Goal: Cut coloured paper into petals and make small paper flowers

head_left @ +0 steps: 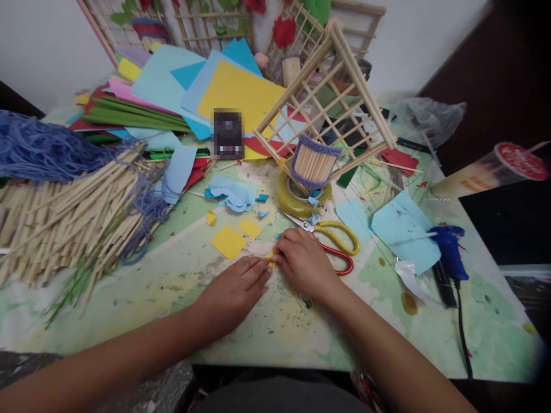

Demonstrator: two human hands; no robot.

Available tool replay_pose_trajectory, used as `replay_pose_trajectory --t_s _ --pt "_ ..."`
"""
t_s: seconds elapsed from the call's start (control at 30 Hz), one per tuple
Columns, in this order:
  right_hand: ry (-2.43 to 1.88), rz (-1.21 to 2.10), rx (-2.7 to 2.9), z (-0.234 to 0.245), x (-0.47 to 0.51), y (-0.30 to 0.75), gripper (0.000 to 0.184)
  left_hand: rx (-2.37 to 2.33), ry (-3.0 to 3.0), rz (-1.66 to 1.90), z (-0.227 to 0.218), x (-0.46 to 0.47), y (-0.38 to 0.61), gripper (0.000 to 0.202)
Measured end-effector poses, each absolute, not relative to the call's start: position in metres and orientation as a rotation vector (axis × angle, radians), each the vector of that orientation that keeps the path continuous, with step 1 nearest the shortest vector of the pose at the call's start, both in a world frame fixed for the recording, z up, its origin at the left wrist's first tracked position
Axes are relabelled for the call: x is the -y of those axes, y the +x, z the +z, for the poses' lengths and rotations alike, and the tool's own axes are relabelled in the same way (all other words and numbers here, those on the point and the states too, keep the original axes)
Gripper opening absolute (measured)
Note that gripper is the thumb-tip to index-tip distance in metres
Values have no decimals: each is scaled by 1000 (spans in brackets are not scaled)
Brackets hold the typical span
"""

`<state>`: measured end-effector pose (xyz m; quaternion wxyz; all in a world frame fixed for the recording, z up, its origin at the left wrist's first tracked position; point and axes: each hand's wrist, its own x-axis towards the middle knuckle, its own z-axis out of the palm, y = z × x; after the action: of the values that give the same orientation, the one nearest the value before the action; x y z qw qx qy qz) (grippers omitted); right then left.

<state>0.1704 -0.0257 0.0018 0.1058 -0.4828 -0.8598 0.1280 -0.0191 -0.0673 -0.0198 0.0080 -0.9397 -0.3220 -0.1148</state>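
Note:
In the head view my left hand (236, 289) and my right hand (305, 265) meet low over the table. Between their fingertips is a small piece of yellow paper (271, 259), mostly covered by the fingers. Both hands are closed on it. Just beyond them lie a yellow paper square (229, 242), a smaller yellow piece (249, 229) and a crumpled yellow scrap (210, 218). Scissors (338, 234) with yellow and red handles rest against the far side of my right hand, blades partly spread. Scalloped light-blue paper cutouts (232, 193) sit farther back.
A lattice frame of sticks (331, 97) leans over a roll of tape (297, 198). Bundled wooden sticks (55, 223) and blue yarn (47, 146) fill the left. On the right are a corded blue glue gun (450, 252), light-blue paper (404, 229) and a tilted drink cup (495, 172).

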Motion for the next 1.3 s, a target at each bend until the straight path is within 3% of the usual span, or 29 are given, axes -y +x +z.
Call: replay_pose_trajectory --t_s 1.3 --pt "-1543 308 2483 -2 26 164 14 904 -2969 -399 -24 69 -21 33"
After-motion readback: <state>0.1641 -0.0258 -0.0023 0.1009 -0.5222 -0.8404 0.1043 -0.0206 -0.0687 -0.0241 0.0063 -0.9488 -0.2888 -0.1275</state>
